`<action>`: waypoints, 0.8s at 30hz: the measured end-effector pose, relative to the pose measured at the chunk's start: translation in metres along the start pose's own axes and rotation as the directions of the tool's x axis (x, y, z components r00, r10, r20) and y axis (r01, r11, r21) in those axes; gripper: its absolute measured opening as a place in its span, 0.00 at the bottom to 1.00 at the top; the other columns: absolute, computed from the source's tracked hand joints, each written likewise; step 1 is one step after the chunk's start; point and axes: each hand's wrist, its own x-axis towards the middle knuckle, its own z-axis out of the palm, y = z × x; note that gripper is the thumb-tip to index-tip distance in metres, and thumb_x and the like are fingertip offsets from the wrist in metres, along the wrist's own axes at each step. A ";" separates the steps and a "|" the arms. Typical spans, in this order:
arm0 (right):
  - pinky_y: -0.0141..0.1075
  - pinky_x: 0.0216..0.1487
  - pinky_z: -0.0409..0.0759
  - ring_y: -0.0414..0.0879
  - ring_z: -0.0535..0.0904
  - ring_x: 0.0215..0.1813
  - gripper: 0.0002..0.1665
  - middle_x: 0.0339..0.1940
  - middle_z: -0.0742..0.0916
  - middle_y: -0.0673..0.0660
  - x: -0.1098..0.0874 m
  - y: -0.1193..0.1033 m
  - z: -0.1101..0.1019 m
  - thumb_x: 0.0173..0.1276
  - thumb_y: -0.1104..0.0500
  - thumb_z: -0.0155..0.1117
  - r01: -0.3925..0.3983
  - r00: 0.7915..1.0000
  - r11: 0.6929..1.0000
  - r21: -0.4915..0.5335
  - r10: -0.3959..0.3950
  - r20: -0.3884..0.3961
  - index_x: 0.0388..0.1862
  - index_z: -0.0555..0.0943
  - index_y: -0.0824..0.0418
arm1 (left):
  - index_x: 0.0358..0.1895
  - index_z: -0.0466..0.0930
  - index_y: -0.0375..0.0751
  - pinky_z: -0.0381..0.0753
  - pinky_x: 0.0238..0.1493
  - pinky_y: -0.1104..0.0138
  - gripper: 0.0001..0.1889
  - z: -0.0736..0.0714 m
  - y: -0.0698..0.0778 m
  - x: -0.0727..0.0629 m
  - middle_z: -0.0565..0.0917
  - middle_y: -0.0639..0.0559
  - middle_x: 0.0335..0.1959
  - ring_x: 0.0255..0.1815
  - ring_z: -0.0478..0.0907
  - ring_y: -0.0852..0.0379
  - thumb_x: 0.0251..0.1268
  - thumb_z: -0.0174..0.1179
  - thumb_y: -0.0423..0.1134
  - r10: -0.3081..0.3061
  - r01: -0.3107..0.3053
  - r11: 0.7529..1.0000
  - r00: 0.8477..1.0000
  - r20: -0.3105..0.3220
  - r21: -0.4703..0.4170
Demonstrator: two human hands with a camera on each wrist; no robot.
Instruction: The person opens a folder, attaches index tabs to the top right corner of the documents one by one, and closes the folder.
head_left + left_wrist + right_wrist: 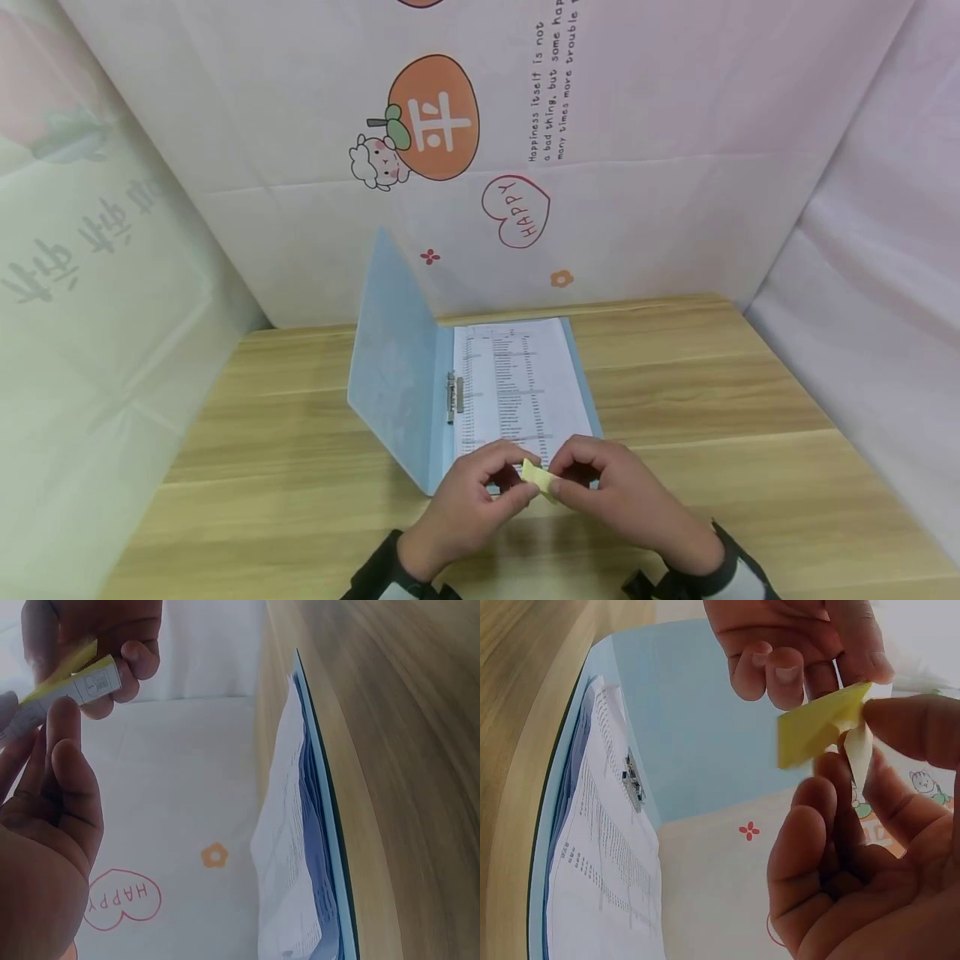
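Note:
Both hands meet over the near edge of an open light-blue folder (397, 358). Between them is a small pad of yellow sticky notes (538, 478), held up above the table. My left hand (468, 500) pinches it between thumb and fingers from the left. From the right, my right hand (618, 492) pinches it with thumb and fingertips. The left wrist view shows the pad's pale printed backing (97, 682), with a yellow sheet standing away from it. In the right wrist view the yellow face (817, 727) is bent apart from a paler flap (859, 757).
Printed sheets (510, 383) lie in the folder beside its metal clip (454, 398). The folder's cover stands upright on the left. Under it is a wood-grain table (712, 400), with a printed white cloth (637, 167) behind and cloth at both sides.

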 end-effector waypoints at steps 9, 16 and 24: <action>0.33 0.26 0.73 0.40 0.74 0.27 0.08 0.23 0.80 0.45 0.000 -0.006 0.002 0.70 0.51 0.67 -0.039 0.998 0.999 -0.005 0.039 0.056 0.30 0.80 0.48 | 0.47 0.84 0.47 0.80 0.32 0.70 0.09 0.000 -0.001 -0.002 0.84 0.60 0.37 0.32 0.77 0.67 0.68 0.66 0.42 0.064 -0.062 0.992 0.998 -0.015 0.113; 0.33 0.25 0.72 0.39 0.73 0.26 0.09 0.23 0.80 0.45 -0.001 -0.008 0.001 0.71 0.51 0.66 -0.029 0.999 0.999 -0.020 0.029 0.033 0.30 0.80 0.49 | 0.43 0.87 0.45 0.80 0.28 0.69 0.08 -0.001 0.002 -0.002 0.85 0.59 0.34 0.28 0.78 0.67 0.66 0.68 0.42 0.074 -0.064 0.990 0.994 -0.083 0.123; 0.34 0.26 0.73 0.39 0.74 0.27 0.08 0.24 0.81 0.44 0.000 -0.009 -0.001 0.72 0.50 0.65 -0.019 1.000 0.998 -0.054 0.019 0.013 0.31 0.80 0.46 | 0.43 0.88 0.45 0.79 0.25 0.67 0.08 0.000 0.004 -0.002 0.85 0.58 0.30 0.25 0.77 0.65 0.63 0.70 0.42 0.020 -0.013 0.998 0.990 -0.143 0.055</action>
